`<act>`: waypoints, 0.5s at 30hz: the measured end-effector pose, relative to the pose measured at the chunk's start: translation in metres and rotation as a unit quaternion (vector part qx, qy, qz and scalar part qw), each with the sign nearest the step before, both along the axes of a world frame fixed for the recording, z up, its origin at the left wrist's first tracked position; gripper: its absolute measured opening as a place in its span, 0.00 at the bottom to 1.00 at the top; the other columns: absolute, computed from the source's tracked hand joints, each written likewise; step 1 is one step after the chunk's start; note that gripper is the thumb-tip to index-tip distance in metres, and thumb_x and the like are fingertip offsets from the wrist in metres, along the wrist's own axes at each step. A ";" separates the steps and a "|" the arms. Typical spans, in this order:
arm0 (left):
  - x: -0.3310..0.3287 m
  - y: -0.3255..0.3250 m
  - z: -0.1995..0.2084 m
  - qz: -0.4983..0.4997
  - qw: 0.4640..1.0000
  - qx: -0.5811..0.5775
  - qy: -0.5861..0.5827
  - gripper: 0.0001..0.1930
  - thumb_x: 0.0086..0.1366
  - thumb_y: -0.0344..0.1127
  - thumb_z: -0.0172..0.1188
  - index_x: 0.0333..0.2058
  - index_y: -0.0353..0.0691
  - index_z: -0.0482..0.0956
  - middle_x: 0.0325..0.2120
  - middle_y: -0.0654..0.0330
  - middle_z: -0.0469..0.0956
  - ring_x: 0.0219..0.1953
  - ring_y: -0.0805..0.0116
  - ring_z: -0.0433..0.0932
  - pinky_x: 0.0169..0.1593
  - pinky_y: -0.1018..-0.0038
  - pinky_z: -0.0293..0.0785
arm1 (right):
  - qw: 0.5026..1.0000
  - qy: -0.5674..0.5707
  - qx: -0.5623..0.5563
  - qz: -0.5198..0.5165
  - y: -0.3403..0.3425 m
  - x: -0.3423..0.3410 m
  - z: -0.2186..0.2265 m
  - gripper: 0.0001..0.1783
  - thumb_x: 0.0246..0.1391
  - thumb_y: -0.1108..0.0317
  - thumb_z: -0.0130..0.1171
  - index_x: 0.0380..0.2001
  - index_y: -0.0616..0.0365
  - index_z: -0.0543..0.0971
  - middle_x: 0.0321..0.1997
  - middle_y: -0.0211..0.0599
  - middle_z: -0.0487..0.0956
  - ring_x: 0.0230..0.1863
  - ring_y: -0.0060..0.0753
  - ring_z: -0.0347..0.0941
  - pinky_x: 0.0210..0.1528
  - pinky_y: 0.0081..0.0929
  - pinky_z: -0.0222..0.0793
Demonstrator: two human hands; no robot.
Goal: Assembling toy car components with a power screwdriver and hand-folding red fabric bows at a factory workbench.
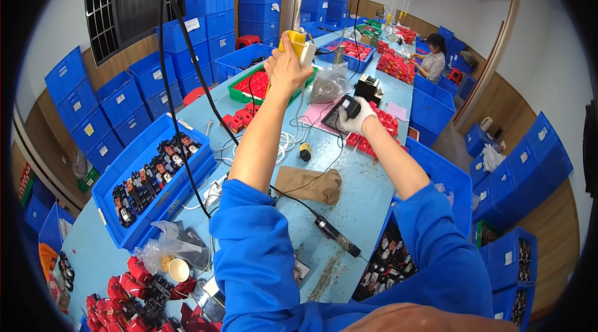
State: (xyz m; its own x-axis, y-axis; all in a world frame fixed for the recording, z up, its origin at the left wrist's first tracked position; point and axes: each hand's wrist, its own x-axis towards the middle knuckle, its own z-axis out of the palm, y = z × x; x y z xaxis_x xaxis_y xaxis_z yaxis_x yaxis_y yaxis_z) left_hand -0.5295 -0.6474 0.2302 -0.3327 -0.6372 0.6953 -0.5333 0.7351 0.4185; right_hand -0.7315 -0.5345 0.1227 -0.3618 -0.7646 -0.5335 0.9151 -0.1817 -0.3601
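Note:
My bare left hand (288,71) is raised at arm's length above the far part of the table, its fingers wrapped round a yellow block (293,41) that looks like a power socket. A white plug-like piece (308,53) sits against the block's right side. My right hand (359,118), in a white glove, grips a small black boxy piece (350,106) over a shallow dark tray (333,121). Beside that tray stand a black-and-white device (368,89) and a clear plastic bag (328,85) of small parts.
An electric screwdriver (336,237) lies near me, its cord crossing a brown cloth bundle (308,184). Blue bins of parts (106,198) flank the table. Red parts (118,301) lie heaped at the near left. Black cables (187,39) hang down at left. A person (433,61) sits farther along.

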 end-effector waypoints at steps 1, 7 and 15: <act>-0.007 0.000 -0.001 -0.004 1.000 0.002 0.000 0.50 0.38 0.48 0.63 0.58 0.44 0.42 0.34 0.41 0.70 0.35 0.45 0.73 0.38 0.54 0.65 | 0.999 0.001 -0.010 0.038 0.013 0.000 -0.012 0.17 0.44 0.50 0.56 0.26 0.53 0.71 0.24 0.34 0.72 0.27 0.36 0.72 0.25 0.25 0.73; -0.018 -0.005 -0.003 0.092 0.995 -0.017 -0.020 0.53 0.38 0.49 0.65 0.59 0.44 0.41 0.35 0.42 0.70 0.37 0.49 0.73 0.41 0.54 0.62 | 0.992 0.019 -0.016 0.124 0.111 0.066 -0.064 0.18 0.47 0.50 0.50 0.33 0.52 0.73 0.29 0.37 0.72 0.27 0.32 0.67 0.24 0.23 0.66; 0.006 0.030 -0.019 0.046 0.999 0.015 -0.010 0.46 0.42 0.44 0.65 0.56 0.42 0.46 0.38 0.42 0.69 0.42 0.47 0.69 0.46 0.53 0.60 | 0.978 -0.093 0.029 0.187 0.250 0.137 -0.136 0.20 0.51 0.50 0.44 0.38 0.52 0.72 0.30 0.39 0.71 0.26 0.32 0.64 0.28 0.25 0.61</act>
